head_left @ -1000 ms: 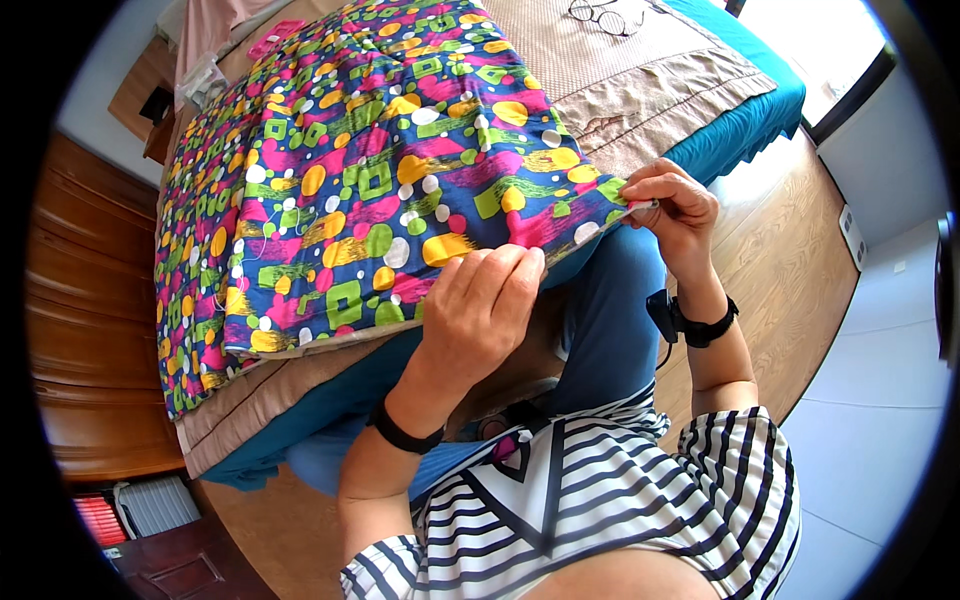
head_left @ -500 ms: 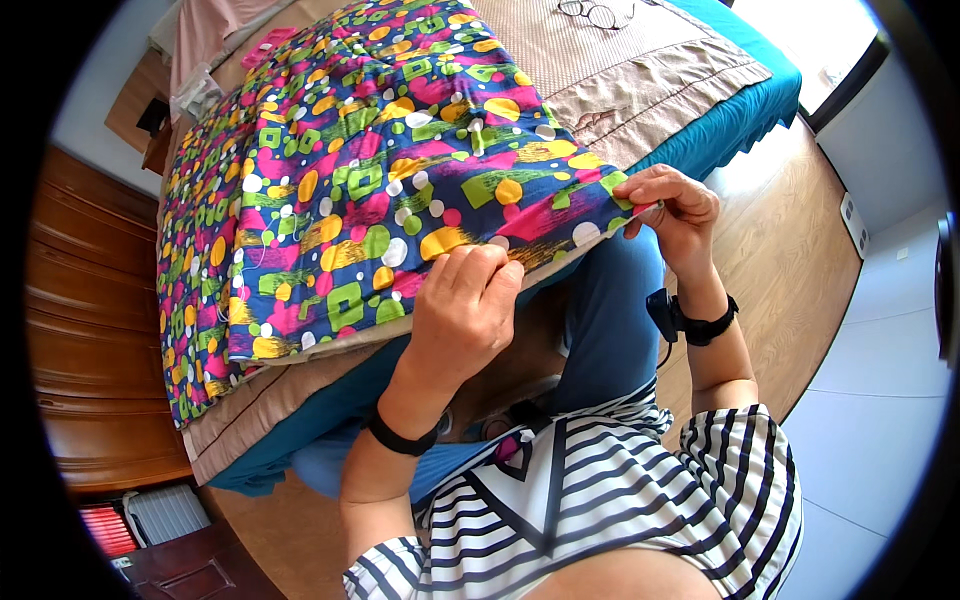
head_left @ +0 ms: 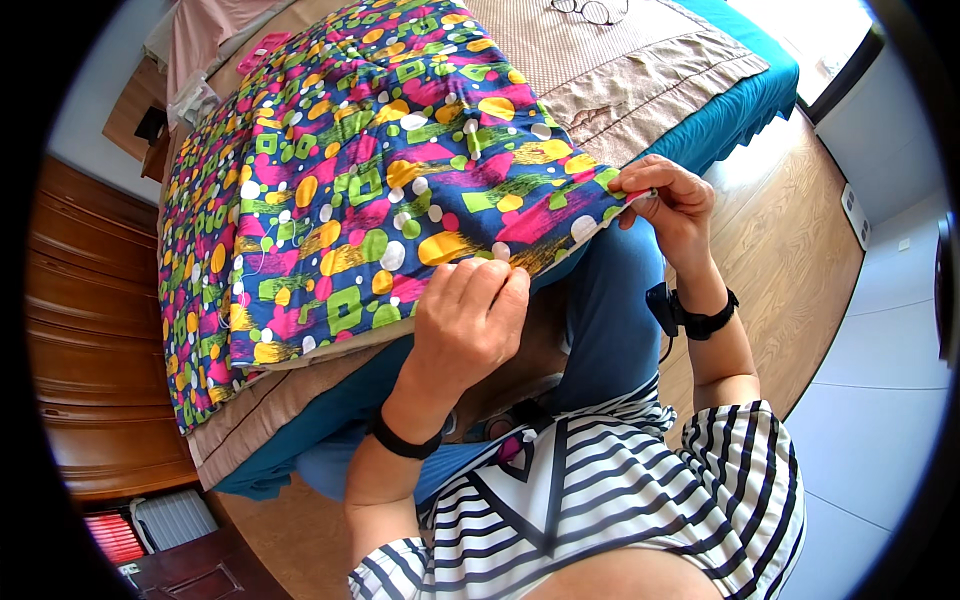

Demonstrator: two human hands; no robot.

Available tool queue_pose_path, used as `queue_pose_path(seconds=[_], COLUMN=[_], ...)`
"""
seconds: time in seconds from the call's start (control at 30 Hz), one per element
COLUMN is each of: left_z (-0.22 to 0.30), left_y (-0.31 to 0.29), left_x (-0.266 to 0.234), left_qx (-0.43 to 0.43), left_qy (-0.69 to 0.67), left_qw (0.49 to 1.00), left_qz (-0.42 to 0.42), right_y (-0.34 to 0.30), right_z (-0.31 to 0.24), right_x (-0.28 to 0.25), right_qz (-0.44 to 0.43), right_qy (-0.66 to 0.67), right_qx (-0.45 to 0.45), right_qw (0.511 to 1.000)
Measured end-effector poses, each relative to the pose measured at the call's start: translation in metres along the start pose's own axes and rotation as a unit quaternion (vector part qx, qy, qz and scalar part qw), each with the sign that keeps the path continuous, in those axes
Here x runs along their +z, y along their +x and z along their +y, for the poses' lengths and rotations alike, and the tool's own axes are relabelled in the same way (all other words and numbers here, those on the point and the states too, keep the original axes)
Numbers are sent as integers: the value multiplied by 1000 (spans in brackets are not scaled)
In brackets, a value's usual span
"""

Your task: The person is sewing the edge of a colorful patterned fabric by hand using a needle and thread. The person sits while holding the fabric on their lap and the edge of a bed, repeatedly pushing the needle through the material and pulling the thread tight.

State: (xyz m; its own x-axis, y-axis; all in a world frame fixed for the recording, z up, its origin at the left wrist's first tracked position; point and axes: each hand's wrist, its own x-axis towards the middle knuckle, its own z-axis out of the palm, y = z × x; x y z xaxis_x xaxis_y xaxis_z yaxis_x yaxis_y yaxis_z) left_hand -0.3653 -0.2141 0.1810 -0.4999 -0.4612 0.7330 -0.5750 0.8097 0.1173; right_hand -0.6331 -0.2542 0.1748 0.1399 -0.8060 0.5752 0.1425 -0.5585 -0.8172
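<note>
My left hand (head_left: 468, 325) pinches dotted fabric (head_left: 380, 180) by edge, right hand (head_left: 678, 212) by corner; both closed. Textured beige bedspread (head_left: 640, 100) beneath, wood-grain floor (head_left: 775, 230).

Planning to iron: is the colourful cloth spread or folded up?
Mostly spread: the cloth lies wide across the bed, the right hand pinching its edge.

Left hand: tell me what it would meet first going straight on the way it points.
The patterned cover: the left hand points away from the body over it, its curled fingers at the near edge. Fingertip depth is unclear, but nothing else shows between.
</note>
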Motion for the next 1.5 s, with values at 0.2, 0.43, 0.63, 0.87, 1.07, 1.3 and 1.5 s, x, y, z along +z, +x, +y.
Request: queue_pose_path(seconds=[0.2,0.43,0.63,0.87,1.07,1.3,1.5], left_z=[6,4,2,1,4,5,4], left_y=[8,10,18,22,25,20,24], left_x=[0,6,1,0,1,8,9], left_qx=[-39,-42,-93,-141,-109,-40,-40], left_qy=[-21,-17,-91,-130,-71,-12,7], left_qw=[999,999,992,981,991,999,999], left_qz=[-19,6,1,-16,-32,-14,32], right_y=[0,-1,-1,4,6,6,1], right_z=[0,-1,-5,-4,-7,-5,-4], right_x=[1,-1,-6,-9,-9,-10,-11], right_qz=[2,-7,-21,-39,-40,-40,-33], right_qy=[-2,11,-5,-13,-16,-6,11], right_qx=[-1,5,20,26,42,27,40], right_qw=[1000,1000,1000,999,998,999,999])
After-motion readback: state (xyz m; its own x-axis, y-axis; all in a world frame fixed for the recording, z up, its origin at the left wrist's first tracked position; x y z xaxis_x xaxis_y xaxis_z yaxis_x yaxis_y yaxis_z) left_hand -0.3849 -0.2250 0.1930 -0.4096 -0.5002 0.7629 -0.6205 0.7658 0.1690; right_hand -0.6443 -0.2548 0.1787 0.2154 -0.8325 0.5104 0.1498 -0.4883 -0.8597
